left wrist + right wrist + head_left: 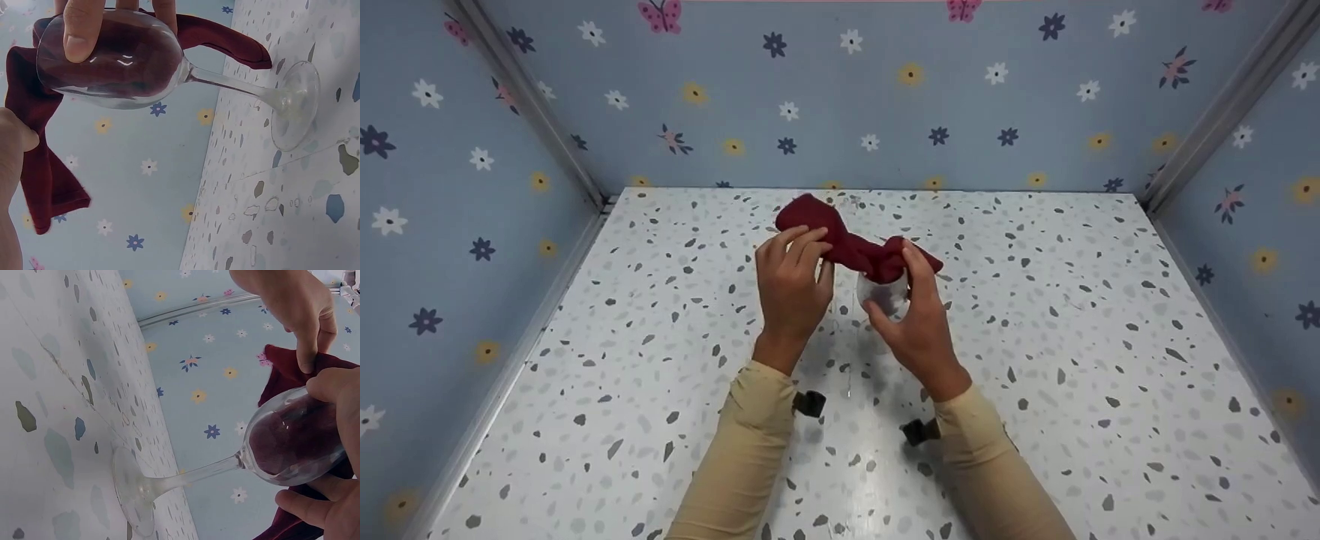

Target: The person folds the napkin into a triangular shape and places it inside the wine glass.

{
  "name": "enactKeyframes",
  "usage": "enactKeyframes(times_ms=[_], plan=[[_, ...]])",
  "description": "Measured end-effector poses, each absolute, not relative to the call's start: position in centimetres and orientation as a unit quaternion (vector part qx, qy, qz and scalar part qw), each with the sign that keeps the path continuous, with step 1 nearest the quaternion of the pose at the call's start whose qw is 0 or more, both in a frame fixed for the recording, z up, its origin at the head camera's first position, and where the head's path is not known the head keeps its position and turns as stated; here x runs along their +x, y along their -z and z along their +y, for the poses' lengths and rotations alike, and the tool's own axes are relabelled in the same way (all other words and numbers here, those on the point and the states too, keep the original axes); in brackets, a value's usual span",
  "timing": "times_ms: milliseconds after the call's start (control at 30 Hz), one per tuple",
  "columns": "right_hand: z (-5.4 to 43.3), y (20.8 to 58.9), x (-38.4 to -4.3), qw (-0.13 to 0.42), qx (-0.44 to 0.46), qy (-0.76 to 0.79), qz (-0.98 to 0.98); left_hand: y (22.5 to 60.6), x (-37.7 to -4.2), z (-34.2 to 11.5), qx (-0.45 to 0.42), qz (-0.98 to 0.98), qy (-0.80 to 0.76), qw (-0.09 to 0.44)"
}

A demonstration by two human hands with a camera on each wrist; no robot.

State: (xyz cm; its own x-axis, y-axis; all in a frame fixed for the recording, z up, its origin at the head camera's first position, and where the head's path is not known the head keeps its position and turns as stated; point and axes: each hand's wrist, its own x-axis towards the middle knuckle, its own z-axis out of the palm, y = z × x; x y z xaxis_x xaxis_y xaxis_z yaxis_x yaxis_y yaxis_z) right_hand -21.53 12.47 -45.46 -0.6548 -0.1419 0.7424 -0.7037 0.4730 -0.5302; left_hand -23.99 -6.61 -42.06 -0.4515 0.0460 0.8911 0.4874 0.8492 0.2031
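A stemmed wine glass (884, 298) stands upright on the table. A dark red cloth (808, 213) is bunched at its rim and fills the bowl, seen through the clear glass in the right wrist view. My right hand (921, 324) holds the bowl between thumb and fingers. To the left of the rim, my left hand (793, 286) pinches the cloth, and part of it stands up beyond the fingers. In the left wrist view the glass's round foot (296, 107) rests on the tabletop. Another end of cloth hangs out past my right fingers.
The white speckled tabletop (1057, 360) surrounds the glass. Blue flowered panels (840, 97) close off the back and both sides, with metal corner posts (536, 105). A small black device sits on each sleeve cuff.
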Motion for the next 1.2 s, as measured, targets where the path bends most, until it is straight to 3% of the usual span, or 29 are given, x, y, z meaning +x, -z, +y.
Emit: enactKeyframes(times_ms=[867, 1200], plan=[[12.8, 45.6, -21.6, 0.328, 0.263, -0.432, -0.798, 44.7, -23.6, -6.5, -0.121, -0.835, 0.249, 0.476], [12.8, 45.4, -21.6, 0.330, 0.266, -0.427, -0.799, 46.4, -23.0, -6.5, -0.088, -0.812, 0.292, 0.497]])
